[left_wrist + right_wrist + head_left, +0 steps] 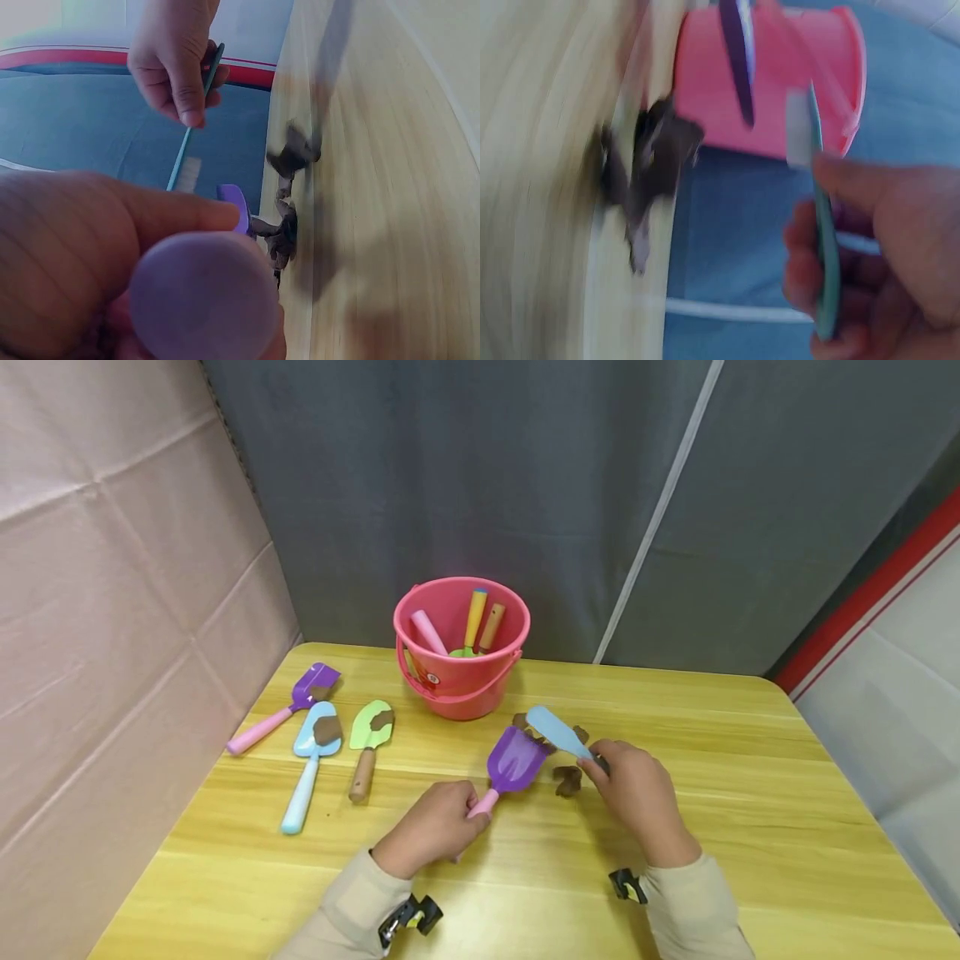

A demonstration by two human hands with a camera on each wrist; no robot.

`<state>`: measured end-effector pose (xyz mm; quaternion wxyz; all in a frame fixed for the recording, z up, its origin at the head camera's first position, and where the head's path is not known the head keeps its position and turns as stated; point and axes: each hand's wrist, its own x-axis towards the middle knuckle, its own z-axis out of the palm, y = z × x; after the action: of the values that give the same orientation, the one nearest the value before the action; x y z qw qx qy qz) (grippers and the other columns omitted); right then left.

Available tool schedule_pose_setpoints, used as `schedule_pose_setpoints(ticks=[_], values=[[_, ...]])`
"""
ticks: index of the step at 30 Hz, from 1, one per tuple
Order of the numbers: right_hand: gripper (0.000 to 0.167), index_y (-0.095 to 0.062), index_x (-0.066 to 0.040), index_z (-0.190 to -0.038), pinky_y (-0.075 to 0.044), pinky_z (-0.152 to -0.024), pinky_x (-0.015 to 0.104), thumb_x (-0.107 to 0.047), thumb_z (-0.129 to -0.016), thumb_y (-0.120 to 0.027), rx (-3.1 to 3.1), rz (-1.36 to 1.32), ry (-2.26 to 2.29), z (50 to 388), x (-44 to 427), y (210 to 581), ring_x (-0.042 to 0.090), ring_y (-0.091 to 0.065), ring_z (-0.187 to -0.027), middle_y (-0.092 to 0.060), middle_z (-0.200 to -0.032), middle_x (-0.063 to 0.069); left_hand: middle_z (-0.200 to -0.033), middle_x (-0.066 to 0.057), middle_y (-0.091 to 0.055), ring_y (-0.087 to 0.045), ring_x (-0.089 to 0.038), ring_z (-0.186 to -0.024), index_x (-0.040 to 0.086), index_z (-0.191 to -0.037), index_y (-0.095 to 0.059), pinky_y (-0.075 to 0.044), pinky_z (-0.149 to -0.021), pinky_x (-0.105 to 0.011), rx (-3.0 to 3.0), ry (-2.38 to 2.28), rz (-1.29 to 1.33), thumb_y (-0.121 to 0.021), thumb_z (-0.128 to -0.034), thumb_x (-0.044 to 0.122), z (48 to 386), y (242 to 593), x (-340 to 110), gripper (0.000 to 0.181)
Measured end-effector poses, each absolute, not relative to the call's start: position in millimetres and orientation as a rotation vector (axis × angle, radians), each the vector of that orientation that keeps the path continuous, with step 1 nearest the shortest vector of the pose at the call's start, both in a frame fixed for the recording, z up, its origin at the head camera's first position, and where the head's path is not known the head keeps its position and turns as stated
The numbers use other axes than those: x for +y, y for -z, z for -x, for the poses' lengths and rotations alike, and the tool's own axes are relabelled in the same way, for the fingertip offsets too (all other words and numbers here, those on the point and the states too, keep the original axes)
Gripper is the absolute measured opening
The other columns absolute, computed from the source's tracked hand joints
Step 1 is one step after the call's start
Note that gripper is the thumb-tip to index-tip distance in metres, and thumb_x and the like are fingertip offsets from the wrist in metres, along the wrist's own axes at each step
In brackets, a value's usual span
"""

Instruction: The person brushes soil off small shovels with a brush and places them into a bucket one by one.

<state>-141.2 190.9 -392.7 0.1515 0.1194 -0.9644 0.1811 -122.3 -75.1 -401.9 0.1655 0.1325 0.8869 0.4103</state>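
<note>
My left hand grips the pink handle of a purple toy shovel, its scoop held above the table and angled away. In the left wrist view, the handle's round end looms close to the camera. My right hand holds a light blue brush by its handle; short white bristles show in the right wrist view. The brush head is just beside the scoop's far edge. Brown crumpled pieces lie on the table around the two tools, some partly hidden behind them.
A pink bucket with several handles sticking up stands at the table's back. On the left lie a purple shovel, a blue shovel and a green trowel, each with a brown patch. A grey curtain hangs behind.
</note>
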Motion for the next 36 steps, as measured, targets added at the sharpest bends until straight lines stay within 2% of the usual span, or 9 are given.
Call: schedule_pose_setpoints(ticks=[4,7,18,27,36], values=[[0.013,-0.068,-0.014,-0.086,-0.041,-0.055,0.028,-0.021,-0.087,-0.078,-2.828,-0.615,-0.565,137,178,392,0.008,-0.045,-0.059,-0.055,-0.070,-0.010,-0.068,-0.006,-0.057,-0.054,-0.013,-0.042,0.005,-0.083,-0.056,-0.044,-0.037,-0.026,2.530,-1.177,-0.373,-0.067,-0.0937,0.015,123,402,-74,0.017],[0.013,-0.068,-0.016,-0.086,-0.040,-0.055,0.027,-0.023,-0.086,-0.079,-2.868,-0.677,-0.552,135,172,393,0.006,-0.044,-0.059,-0.053,-0.070,-0.012,-0.068,-0.007,-0.057,-0.055,-0.013,-0.042,0.006,-0.084,-0.056,-0.044,-0.037,-0.026,2.529,-1.181,-0.372,-0.067,-0.0937,0.016,123,401,-73,0.018],[0.021,-0.059,-0.013,-0.078,-0.034,-0.047,0.033,-0.020,-0.089,-0.076,-2.812,-0.296,-0.485,142,187,388,0.017,-0.043,-0.055,-0.048,-0.064,-0.002,-0.069,-0.005,-0.056,-0.054,-0.013,-0.042,0.005,-0.084,-0.055,-0.042,-0.037,-0.025,2.564,-1.162,-0.400,-0.066,-0.0936,0.016,123,400,-72,0.018],[0.013,-0.067,-0.016,-0.085,-0.041,-0.056,0.027,-0.022,-0.087,-0.078,-2.882,-0.612,-0.523,132,167,392,0.008,-0.045,-0.060,-0.054,-0.070,-0.010,-0.068,-0.006,-0.056,-0.054,-0.013,-0.042,0.006,-0.084,-0.056,-0.042,-0.037,-0.025,2.538,-1.183,-0.380,-0.066,-0.0940,0.016,121,402,-71,0.018],[0.022,-0.059,-0.013,-0.078,-0.037,-0.048,0.032,-0.019,-0.087,-0.078,-2.808,-0.358,-0.463,139,178,390,0.015,-0.043,-0.055,-0.048,-0.064,-0.004,-0.064,-0.003,-0.056,-0.053,-0.011,-0.041,0.006,-0.083,-0.057,-0.040,-0.037,-0.023,2.560,-1.191,-0.419,-0.066,-0.0936,0.015,120,402,-71,0.017]])
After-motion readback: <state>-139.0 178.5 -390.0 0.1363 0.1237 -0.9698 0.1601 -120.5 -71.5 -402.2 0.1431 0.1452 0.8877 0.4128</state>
